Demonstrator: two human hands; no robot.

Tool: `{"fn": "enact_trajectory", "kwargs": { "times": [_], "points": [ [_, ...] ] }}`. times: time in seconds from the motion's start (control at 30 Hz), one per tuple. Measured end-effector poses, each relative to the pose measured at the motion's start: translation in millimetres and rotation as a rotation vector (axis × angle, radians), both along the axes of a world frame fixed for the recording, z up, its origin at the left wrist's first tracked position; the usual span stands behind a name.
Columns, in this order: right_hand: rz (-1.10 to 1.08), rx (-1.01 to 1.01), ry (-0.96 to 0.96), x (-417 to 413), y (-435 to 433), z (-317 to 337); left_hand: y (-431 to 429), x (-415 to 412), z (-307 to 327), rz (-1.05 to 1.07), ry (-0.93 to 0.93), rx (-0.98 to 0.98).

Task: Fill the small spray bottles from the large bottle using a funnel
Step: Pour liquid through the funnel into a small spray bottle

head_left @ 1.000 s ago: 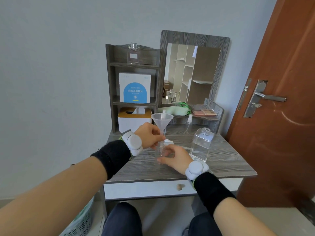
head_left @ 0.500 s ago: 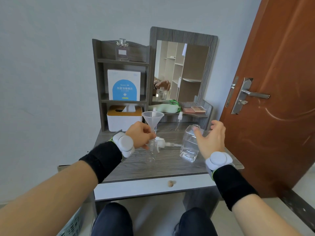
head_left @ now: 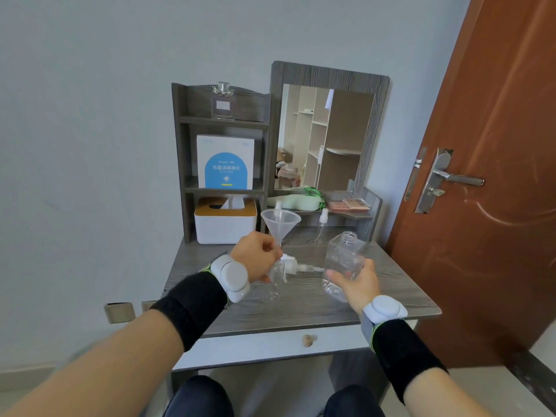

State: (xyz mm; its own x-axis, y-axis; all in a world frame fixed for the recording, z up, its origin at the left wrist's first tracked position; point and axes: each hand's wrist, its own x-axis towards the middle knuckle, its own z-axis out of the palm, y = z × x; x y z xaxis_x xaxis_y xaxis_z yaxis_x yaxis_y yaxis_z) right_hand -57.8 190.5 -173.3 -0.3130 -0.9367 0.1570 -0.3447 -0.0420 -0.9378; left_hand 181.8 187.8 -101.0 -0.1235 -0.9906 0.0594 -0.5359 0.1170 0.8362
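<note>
A clear funnel (head_left: 280, 224) stands in the neck of a small clear spray bottle (head_left: 275, 279) on the grey desk (head_left: 301, 308). My left hand (head_left: 255, 256) grips the bottle's neck at the funnel's stem. My right hand (head_left: 356, 284) holds the large clear square bottle (head_left: 343, 260), uncapped, lifted off the desk and tilted with its mouth up and to the right. A white pump head (head_left: 298, 264) lies on the desk between my hands. Another small spray bottle (head_left: 322, 225) stands at the back.
A white tissue box (head_left: 225, 221), a blue-and-white box (head_left: 225, 162) and a perfume bottle (head_left: 222, 100) sit in the shelf unit behind. A mirror (head_left: 325, 136) stands at the back right. A brown door (head_left: 496, 182) is close on the right.
My right hand left the small bottle, reached right to the large bottle, took hold of it and lifted it off the desk, tilted. My left hand kept its hold by the funnel.
</note>
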Motion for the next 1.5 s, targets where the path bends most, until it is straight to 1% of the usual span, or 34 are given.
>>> {"fn": "enact_trajectory", "kwargs": {
  "times": [0.33,0.57,0.83,1.2,1.5],
  "points": [
    [0.097,-0.211,0.154,16,3,63,4,1,3,-0.008,-0.012,-0.001],
    [0.065,-0.33,0.308,29,2,92,8,1,2,-0.021,0.006,0.006],
    [0.03,-0.374,0.475,35,13,116,11,3,0,-0.019,0.032,0.011],
    [-0.046,-0.411,0.708,34,10,128,12,3,0,-0.034,0.05,0.024],
    [-0.069,-0.406,0.814,30,8,135,10,4,-1,-0.037,0.042,0.02]
  ]
}}
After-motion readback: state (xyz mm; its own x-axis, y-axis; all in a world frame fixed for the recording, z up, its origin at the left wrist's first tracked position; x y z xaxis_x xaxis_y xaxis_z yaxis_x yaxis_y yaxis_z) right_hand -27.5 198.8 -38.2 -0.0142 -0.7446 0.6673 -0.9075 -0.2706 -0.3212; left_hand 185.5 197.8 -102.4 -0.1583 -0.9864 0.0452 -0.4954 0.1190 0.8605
